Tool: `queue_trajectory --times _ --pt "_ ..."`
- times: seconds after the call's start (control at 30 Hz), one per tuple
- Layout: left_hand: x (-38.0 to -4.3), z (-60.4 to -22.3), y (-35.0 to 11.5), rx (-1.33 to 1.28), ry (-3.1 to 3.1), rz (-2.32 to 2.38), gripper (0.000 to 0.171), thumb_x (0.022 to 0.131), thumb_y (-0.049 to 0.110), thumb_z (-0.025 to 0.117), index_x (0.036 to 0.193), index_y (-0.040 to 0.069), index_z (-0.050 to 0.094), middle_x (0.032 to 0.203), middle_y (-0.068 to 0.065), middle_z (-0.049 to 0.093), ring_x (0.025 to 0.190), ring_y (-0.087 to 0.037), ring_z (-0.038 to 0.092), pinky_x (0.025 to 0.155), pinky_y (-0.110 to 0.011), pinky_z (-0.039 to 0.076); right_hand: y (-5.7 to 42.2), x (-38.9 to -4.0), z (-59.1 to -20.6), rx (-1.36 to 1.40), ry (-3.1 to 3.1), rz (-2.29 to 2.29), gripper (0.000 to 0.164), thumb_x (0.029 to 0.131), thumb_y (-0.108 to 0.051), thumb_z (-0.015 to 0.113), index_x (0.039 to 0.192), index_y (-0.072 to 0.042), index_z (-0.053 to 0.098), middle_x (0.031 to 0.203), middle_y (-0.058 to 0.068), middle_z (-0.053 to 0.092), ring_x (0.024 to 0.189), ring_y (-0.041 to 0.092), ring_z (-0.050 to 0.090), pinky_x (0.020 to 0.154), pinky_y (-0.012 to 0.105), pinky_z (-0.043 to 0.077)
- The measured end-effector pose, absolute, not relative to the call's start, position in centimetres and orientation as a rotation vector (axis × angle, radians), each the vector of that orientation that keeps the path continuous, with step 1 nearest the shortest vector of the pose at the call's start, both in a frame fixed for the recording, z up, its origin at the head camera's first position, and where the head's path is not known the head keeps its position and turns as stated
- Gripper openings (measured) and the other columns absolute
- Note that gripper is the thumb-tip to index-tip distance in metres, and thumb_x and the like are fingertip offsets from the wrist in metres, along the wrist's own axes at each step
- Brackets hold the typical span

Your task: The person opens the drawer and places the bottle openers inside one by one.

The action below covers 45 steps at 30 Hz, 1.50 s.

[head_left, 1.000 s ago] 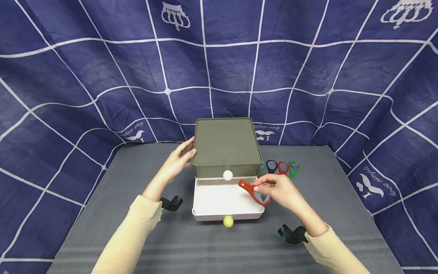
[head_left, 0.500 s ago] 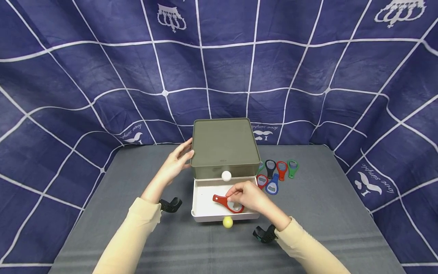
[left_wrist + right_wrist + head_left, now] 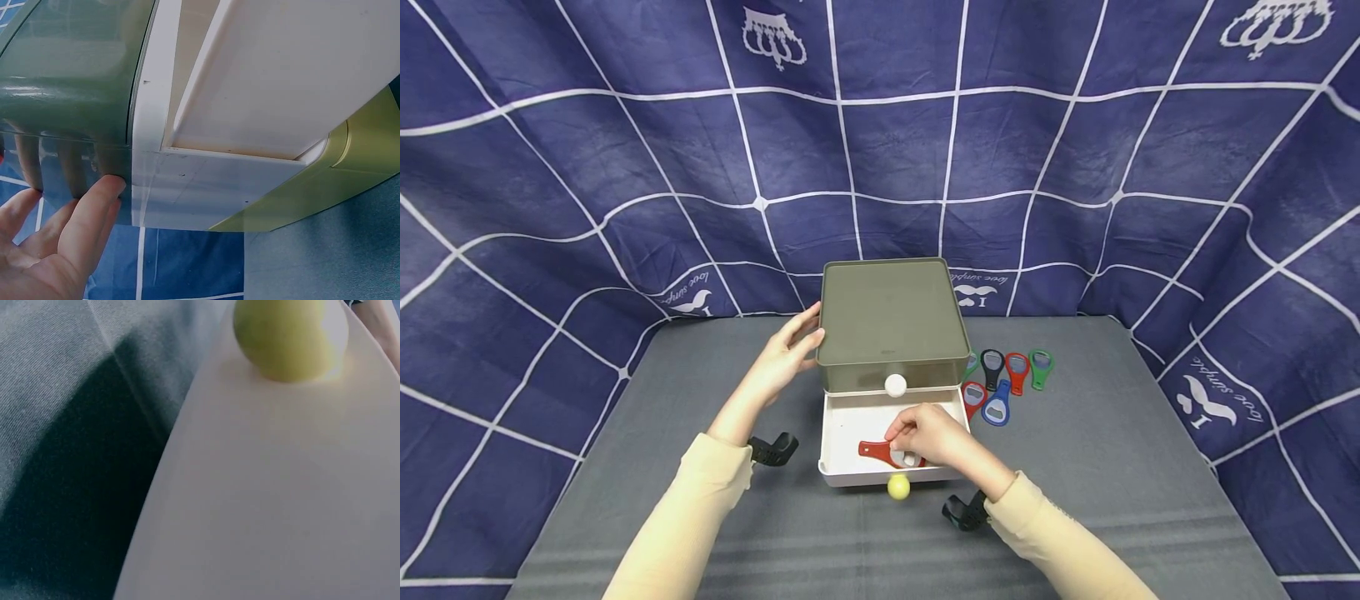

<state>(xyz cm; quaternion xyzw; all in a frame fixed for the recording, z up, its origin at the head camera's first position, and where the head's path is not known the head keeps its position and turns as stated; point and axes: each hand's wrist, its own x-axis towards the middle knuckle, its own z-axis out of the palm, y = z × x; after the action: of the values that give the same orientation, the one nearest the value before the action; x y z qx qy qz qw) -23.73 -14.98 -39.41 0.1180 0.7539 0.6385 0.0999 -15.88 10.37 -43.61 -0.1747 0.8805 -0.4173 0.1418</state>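
A red bottle opener [image 3: 876,450] lies low inside the white pulled-out drawer [image 3: 842,433], its handle pointing left. My right hand [image 3: 928,435] reaches over the drawer's right side and pinches the opener near its round metal head, which the hand partly covers. The drawer belongs to a small box with a dark green top [image 3: 895,312]. My left hand [image 3: 781,354] rests on that box's left side. In the left wrist view the fingers [image 3: 94,215] stretch against the green wall. The right wrist view shows the drawer front [image 3: 269,487] and its yellow knob [image 3: 290,337], but not the hand's fingers.
Right of the box lie several more bottle openers, among them a black one [image 3: 992,367], a blue one [image 3: 997,407] and a green one [image 3: 1041,367]. A white knob [image 3: 896,385] sits on the upper drawer. Blue checked cloth [image 3: 895,158] hangs behind the grey table [image 3: 1112,467].
My right hand has carried the red bottle opener left from beside the drawer and down into it. The left hand has stayed against the box.
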Motion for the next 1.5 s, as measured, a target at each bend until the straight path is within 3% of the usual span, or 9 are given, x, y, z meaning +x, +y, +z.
queue_trajectory --times 0.37,0.53,0.83,1.23,1.37,1.5 --pt "-23.8 -39.4 -15.0 0.349 2.234 1.884 0.058 0.105 0.023 0.046 0.158 0.015 0.023 0.161 -0.020 0.023 0.144 -0.040 0.033 0.107 -0.060 0.041 10.6 -15.5 -43.4 -0.492 2.689 -1.156 0.009 0.083 -0.005 0.074 0.092 -0.005 0.075 0.088 0.003 0.075 0.083 0.011 0.067 0.073 0.021 0.052" --pt "-23.7 -39.4 -15.0 0.342 2.237 1.878 0.058 0.105 0.023 0.047 0.158 0.015 0.024 0.161 -0.020 0.023 0.144 -0.040 0.033 0.107 -0.060 0.041 11.5 -15.2 -42.4 -0.517 2.640 -1.238 0.012 0.084 -0.004 0.073 0.095 -0.002 0.074 0.089 0.005 0.074 0.081 0.011 0.068 0.071 0.020 0.054" --pt "-23.8 -39.4 -15.2 0.348 2.245 1.868 0.058 0.105 0.024 0.047 0.158 0.015 0.024 0.161 -0.019 0.024 0.144 -0.040 0.033 0.107 -0.060 0.042 15.1 -15.0 -40.0 -0.384 2.688 -1.411 0.011 0.085 -0.008 0.075 0.095 -0.004 0.074 0.092 0.006 0.075 0.080 0.011 0.070 0.067 0.020 0.055" --pt "-23.7 -39.3 -15.1 0.333 2.265 1.855 0.058 0.105 0.025 0.047 0.158 0.016 0.024 0.162 -0.018 0.024 0.143 -0.040 0.035 0.106 -0.059 0.043 22.7 -17.5 -41.3 0.076 2.739 -1.537 0.032 0.089 -0.027 0.074 0.107 -0.001 0.071 0.091 0.005 0.074 0.075 0.001 0.065 0.069 0.022 0.055" --pt "-23.7 -39.2 -15.0 0.324 2.270 1.851 0.058 0.105 0.025 0.047 0.158 0.017 0.024 0.161 -0.018 0.025 0.143 -0.041 0.035 0.106 -0.059 0.043 24.1 -18.1 -42.8 0.182 2.750 -1.479 0.035 0.090 -0.029 0.072 0.108 0.000 0.069 0.091 0.005 0.075 0.075 0.005 0.065 0.068 0.023 0.054" --pt "-23.6 -39.1 -15.0 0.317 2.273 1.844 0.058 0.105 0.025 0.047 0.158 0.017 0.025 0.161 -0.018 0.026 0.142 -0.040 0.036 0.106 -0.058 0.044 24.8 -18.4 -44.4 0.267 2.756 -1.418 0.038 0.090 -0.033 0.072 0.108 0.000 0.069 0.091 0.007 0.075 0.079 0.018 0.068 0.070 0.030 0.054"
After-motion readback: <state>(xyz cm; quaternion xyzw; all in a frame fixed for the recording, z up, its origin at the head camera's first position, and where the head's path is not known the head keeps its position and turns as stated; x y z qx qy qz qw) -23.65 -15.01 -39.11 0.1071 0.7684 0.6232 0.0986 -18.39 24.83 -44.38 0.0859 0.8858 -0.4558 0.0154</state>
